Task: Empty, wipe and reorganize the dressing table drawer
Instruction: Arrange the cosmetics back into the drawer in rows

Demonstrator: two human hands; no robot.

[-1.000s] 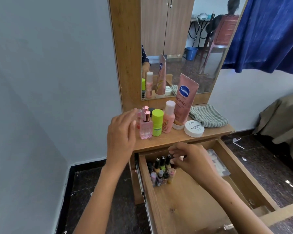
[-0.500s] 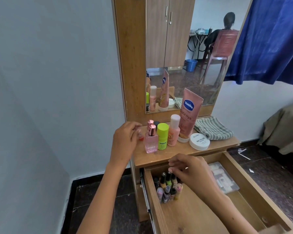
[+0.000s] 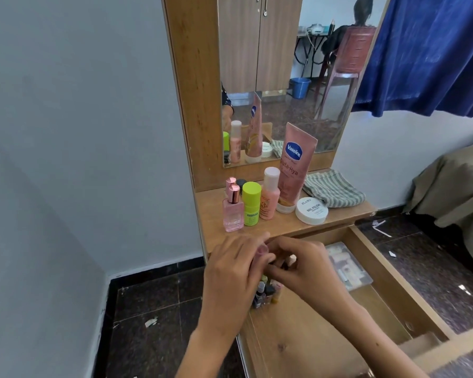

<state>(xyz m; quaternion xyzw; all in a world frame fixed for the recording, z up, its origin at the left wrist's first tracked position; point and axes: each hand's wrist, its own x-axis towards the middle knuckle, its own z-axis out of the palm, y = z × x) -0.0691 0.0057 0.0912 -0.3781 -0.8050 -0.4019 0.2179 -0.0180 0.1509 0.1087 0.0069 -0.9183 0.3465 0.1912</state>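
- Head view: the left hand [image 3: 236, 264] pinches a small pink bottle [image 3: 262, 250] above the back left corner of the open drawer [image 3: 393, 290]; the right hand [image 3: 302, 264] is curled right beside it, fingertips among the nail polish bottles [image 3: 266, 291], but whether it grasps one I cannot tell.
- The polish bottles stand packed upright, touching; a knuckle brushing them could, I judge, topple the row.
- The two hands crowd each other, so the pink bottle might slip while being handed over or set down.
- A clear packet [image 3: 347, 264] lies at the drawer's back right.
- On the bench [image 3: 210, 214] the perfume bottle [image 3: 232, 210] stands near the front edge; a rising wrist could knock it into the drawer.
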